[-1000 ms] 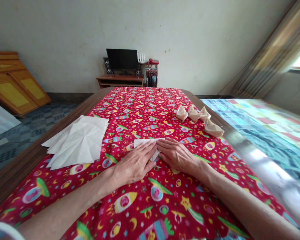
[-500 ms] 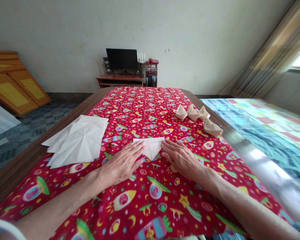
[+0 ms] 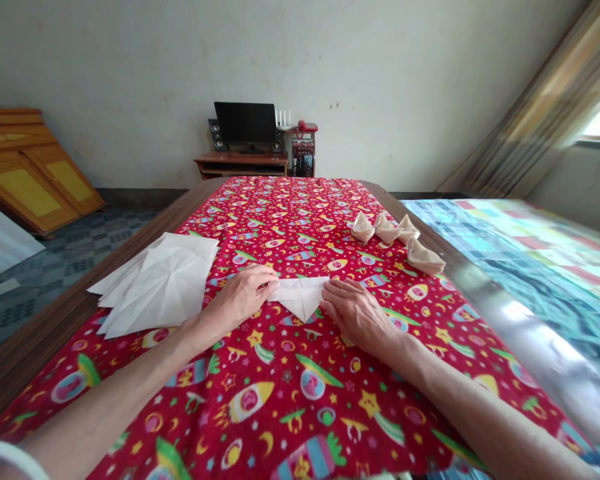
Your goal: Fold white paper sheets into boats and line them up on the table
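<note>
A white paper folded into a downward-pointing triangle (image 3: 301, 296) lies on the red patterned tablecloth (image 3: 300, 373). My left hand (image 3: 244, 293) pinches the paper's left corner with curled fingers. My right hand (image 3: 356, 311) rests flat on the cloth, fingertips touching the paper's right corner. Both forearms stretch in from the near edge.
A fanned stack of creased white sheets (image 3: 157, 283) lies to the left. Several folded beige paper pieces (image 3: 399, 238) sit at the right rear. The wooden table edge (image 3: 50, 333) shows on the left. A bed with a coloured cover (image 3: 520, 267) is on the right.
Both hands slid off the folded paper, uncovering the triangle. My left hand then moved up to the left corner and closed on it; my right hand stays at the right corner.
</note>
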The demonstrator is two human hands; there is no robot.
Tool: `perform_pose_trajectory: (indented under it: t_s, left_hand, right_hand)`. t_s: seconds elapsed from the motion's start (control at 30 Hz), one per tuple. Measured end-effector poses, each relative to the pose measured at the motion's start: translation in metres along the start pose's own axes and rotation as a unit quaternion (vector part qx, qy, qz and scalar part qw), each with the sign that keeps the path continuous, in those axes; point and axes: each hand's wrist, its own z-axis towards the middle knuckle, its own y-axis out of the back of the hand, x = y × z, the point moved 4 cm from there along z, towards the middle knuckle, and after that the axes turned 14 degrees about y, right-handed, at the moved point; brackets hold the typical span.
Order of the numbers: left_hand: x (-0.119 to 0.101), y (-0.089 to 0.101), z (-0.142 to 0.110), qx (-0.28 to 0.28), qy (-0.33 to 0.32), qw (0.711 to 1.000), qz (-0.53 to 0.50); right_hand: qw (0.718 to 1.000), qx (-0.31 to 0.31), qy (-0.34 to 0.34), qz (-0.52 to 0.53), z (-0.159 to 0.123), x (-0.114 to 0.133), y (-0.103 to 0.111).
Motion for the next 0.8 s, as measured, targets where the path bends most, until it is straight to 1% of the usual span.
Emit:
perform_pose_trajectory:
  t_s: [0.13, 0.23, 0.3, 0.37, 0.43, 0.5, 0.57, 0.63, 0.67, 0.7, 0.73, 0.8]
  left_hand:
    - [-0.005, -0.014, 0.017, 0.012, 0.024, 0.998, 0.064]
    - [-0.008, -0.018, 0.021, 0.041, 0.058, 0.995, 0.074]
    - [-0.008, -0.018, 0.022, 0.076, 0.095, 0.991, 0.052]
    - [-0.007, -0.018, 0.022, 0.114, 0.143, 0.983, 0.015]
    - [-0.005, -0.018, 0.022, 0.150, 0.187, 0.970, -0.048]
    - [-0.004, -0.017, 0.022, 0.171, 0.212, 0.954, -0.123]
    - [-0.007, -0.014, 0.022, 0.162, 0.211, 0.949, -0.169]
    - [-0.013, -0.007, 0.021, 0.133, 0.196, 0.957, -0.166]
    - [-0.017, -0.002, 0.021, 0.113, 0.186, 0.964, -0.151]
    - [-0.022, 0.004, 0.020, 0.087, 0.169, 0.972, -0.135]
    - [-0.028, 0.010, 0.020, 0.055, 0.139, 0.982, -0.119]
    - [-0.041, 0.023, 0.017, -0.017, 0.058, 0.995, -0.078]
  right_hand:
    - [0.999, -0.029, -0.010, 0.037, 0.002, -0.007, -0.002]
    - [0.998, -0.034, -0.011, 0.058, 0.003, -0.010, -0.004]
    - [0.997, -0.042, -0.015, 0.059, 0.004, -0.011, -0.006]
    - [0.996, -0.064, -0.021, 0.059, 0.003, -0.013, -0.007]
    - [0.993, -0.097, -0.033, 0.066, 0.002, -0.016, -0.009]
    - [0.986, -0.132, -0.061, 0.077, 0.001, -0.022, -0.010]
    - [0.976, -0.154, -0.110, 0.109, 0.001, -0.030, -0.011]
    - [0.961, -0.153, -0.157, 0.170, 0.004, -0.039, -0.011]
    - [0.954, -0.144, -0.168, 0.203, 0.005, -0.041, -0.010]
    - [0.949, -0.137, -0.169, 0.230, 0.008, -0.043, -0.008]
    - [0.947, -0.134, -0.160, 0.245, 0.010, -0.044, -0.005]
    - [0.950, -0.155, -0.129, 0.239, 0.013, -0.042, 0.007]
